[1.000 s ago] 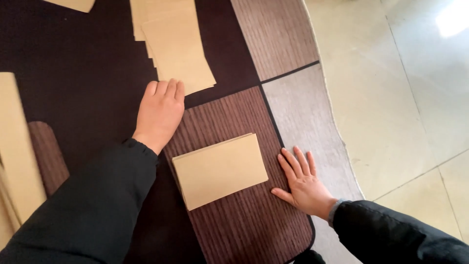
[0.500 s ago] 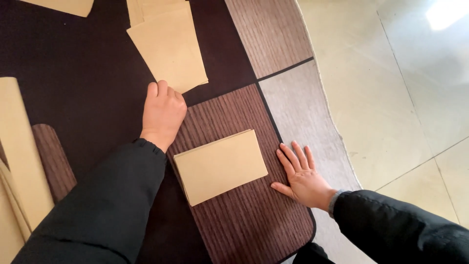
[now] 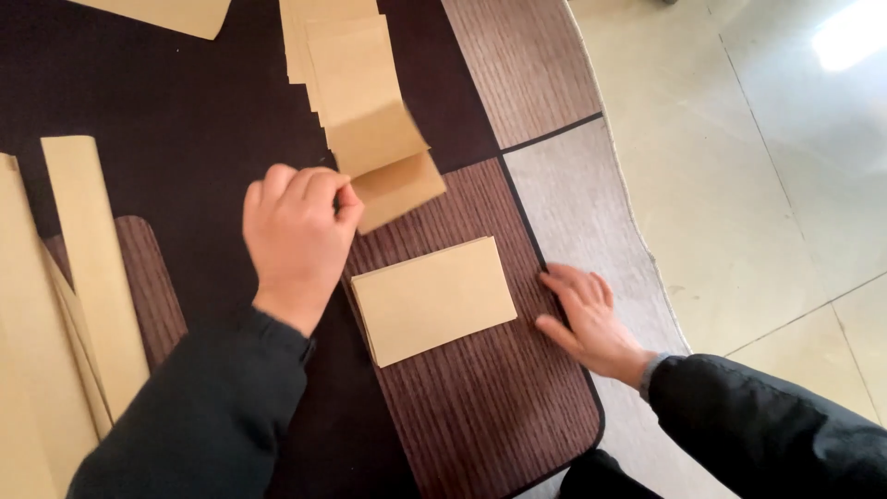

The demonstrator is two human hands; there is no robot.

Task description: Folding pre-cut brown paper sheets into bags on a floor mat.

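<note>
The left hand (image 3: 297,242) had curled to pinch a sheet (image 3: 393,185), lifting it; the right hand (image 3: 584,316) lay open, empty, beside the stack (image 3: 432,298) near the mat's edge (image 3: 591,388).

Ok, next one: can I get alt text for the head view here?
The left hand pinches the near corner of the top tan paper envelope in a fanned stack, lifting it off a dark patchwork rug. The right hand rests flat on the rug beside a small neat pile of tan envelopes.
</note>
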